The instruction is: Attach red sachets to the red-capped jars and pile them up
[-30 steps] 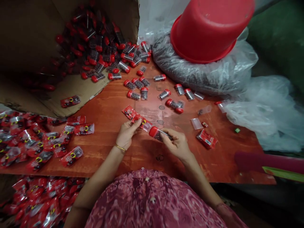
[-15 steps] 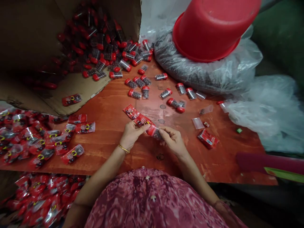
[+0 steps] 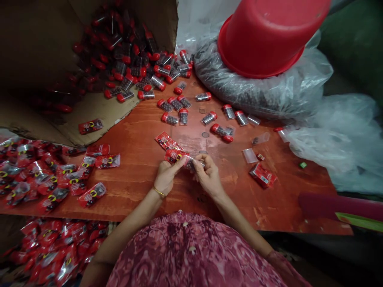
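Observation:
Near the middle of the table, my left hand (image 3: 165, 175) is closed with its thumb on top of a red printed wrapper (image 3: 173, 155). At the wrapper's right end is a small clear bottle (image 3: 190, 162) of dark beads, pinched by my right hand (image 3: 208, 174). How far the bottle sits inside the wrapper cannot be made out behind the fingers. Just beyond my left hand lies a flat red wrapper (image 3: 164, 139). Several red-capped bottles (image 3: 183, 115) of dark beads are scattered farther back.
A cardboard box (image 3: 98, 113) spills red-capped bottles at the back left. Filled red packs (image 3: 52, 183) are heaped at the left, with more below the table edge. A red bucket (image 3: 266, 44) rests on a clear plastic bag (image 3: 257, 95). Right of my hands lie wrappers (image 3: 263, 175).
My right hand has shifted left with the bottle, closer to my left hand. The held wrapper has turned to lie more level, and more of its left end shows.

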A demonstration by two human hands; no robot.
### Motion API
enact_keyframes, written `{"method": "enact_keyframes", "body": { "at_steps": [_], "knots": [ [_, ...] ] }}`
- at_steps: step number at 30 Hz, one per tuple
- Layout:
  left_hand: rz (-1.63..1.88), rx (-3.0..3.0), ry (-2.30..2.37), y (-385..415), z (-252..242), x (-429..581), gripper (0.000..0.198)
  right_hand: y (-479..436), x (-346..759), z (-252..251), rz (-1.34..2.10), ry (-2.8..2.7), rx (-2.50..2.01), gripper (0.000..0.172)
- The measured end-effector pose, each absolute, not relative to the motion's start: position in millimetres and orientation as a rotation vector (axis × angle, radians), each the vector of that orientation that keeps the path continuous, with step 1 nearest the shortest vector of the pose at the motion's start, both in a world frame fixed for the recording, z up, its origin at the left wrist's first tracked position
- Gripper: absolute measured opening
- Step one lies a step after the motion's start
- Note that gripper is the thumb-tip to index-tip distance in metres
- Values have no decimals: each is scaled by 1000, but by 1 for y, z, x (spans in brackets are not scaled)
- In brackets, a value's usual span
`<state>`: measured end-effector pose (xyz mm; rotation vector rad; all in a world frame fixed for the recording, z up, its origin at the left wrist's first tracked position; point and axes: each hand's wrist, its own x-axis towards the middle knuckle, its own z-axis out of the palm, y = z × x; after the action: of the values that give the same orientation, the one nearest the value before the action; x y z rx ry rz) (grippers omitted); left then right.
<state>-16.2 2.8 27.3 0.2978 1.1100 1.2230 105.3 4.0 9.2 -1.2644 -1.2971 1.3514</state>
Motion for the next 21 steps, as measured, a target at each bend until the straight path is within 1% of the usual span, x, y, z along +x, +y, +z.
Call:
{"method": "enact_keyframes", "body": {
  "at_steps": [4,7,8,12,14,18,21],
  "knots": [
    [1158,180,1049,6,26,-12,25,1,101,4,1308,-1308,-1227,21],
    [1201,200,1038,8,22,-8,22,1,95,2,1169,-1366,-1246,19],
    [1222,235,1043,9,22,-8,21,2,93,2,1170,-1358,-1247,20],
    [1229,350,1028,12,27,-16,21,4,96,10,1474,-1248,-1104,25],
    [1240,332,1034,13,30,-18,24,4,99,15,1554,-1240,-1049,30],
    [1262,336,1042,8,29,-11,31,-1,97,18,1421,-1229,-1115,33],
    [1186,398,1030,3,26,-6,33,-4,89,16,1391,-1147,-1143,34]
  ]
}}
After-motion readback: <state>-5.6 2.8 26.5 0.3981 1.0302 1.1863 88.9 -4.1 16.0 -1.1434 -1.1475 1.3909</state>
